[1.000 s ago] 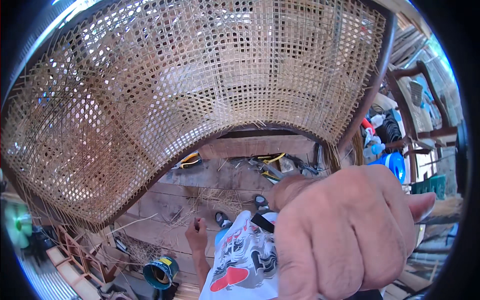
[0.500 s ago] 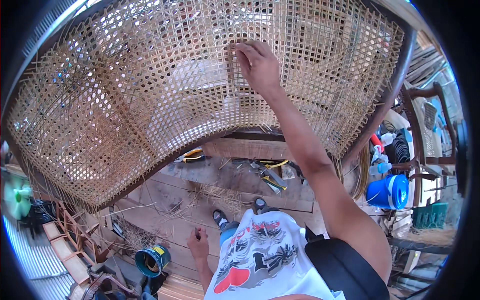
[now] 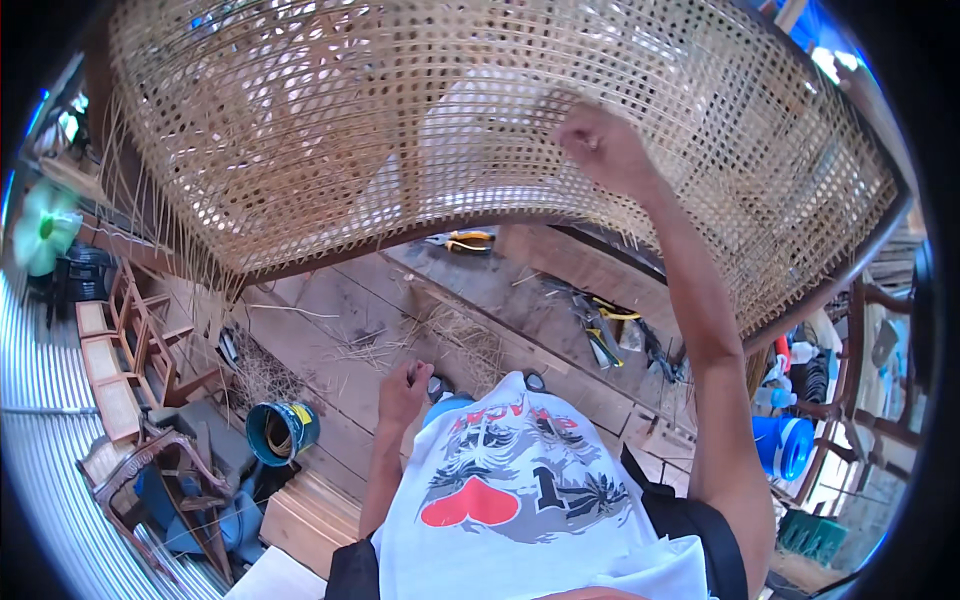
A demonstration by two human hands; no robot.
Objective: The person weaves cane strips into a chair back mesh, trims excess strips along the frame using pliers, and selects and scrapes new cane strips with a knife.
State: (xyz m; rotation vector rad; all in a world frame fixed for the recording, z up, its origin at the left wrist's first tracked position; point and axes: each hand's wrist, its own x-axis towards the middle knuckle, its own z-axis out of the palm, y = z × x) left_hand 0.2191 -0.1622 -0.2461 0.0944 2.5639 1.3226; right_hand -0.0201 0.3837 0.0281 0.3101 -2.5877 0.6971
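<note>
A large curved panel of woven cane [image 3: 330,140] in a dark wooden frame [image 3: 400,238] fills the upper part of the view. My right hand [image 3: 600,150] is raised against the weave, right of its middle, fingers pinched shut on the cane strands there. My left hand [image 3: 405,385] hangs low over the plank floor with its fingers curled closed; I cannot make out anything in it. Loose cane ends [image 3: 175,240] hang from the panel's left edge.
Yellow-handled pliers [image 3: 465,240] and more hand tools [image 3: 600,330] lie on the wooden planks below. Cane scraps [image 3: 460,340] are strewn about. A blue bucket [image 3: 283,432] stands at lower left beside wooden chair frames [image 3: 120,350]. A blue container [image 3: 783,445] sits at right.
My right hand went from close in front of the camera up to the cane panel and now pinches the weave. The view has swung, and the left hand stays low.
</note>
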